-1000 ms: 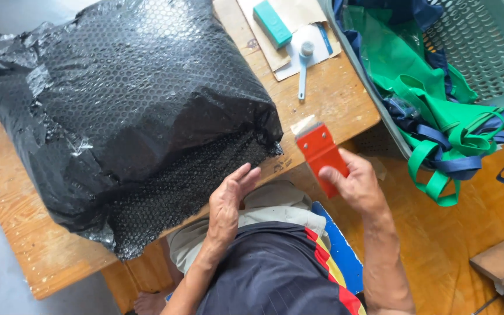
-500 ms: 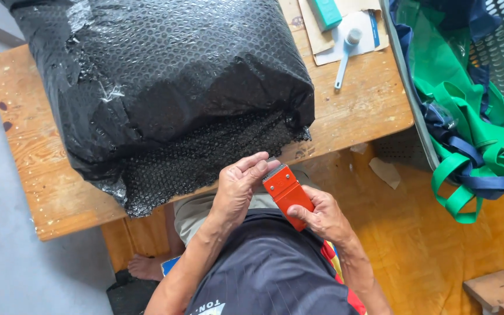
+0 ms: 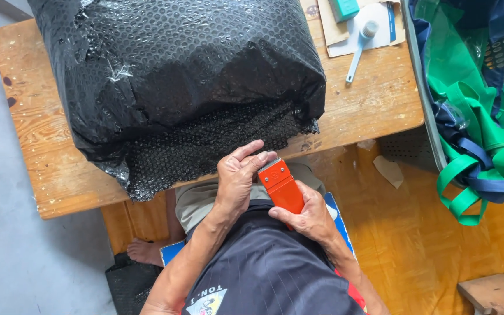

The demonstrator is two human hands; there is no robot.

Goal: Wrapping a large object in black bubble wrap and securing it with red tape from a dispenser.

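My right hand [image 3: 307, 219] grips an orange hair clipper [image 3: 280, 184] by its body, toothed blade end pointing up toward the table. My left hand [image 3: 237, 178] rests against the clipper's left side, its fingertips touching the blade head. Both hands are over my lap, just below the front edge of a wooden table [image 3: 48, 169]. A big bundle wrapped in black bubble wrap [image 3: 176, 81] lies on the table right above the hands, overhanging the edge.
At the table's far right lie papers, a teal box [image 3: 343, 8] and a small white brush [image 3: 359, 48]. A grey crate with green and navy bags [image 3: 473, 116] stands at the right. A wooden block [image 3: 494, 293] sits on the parquet floor.
My right hand brought the clipper from beside the table's corner in to my lap. My left hand closed in on its blade end. The view shifted right.
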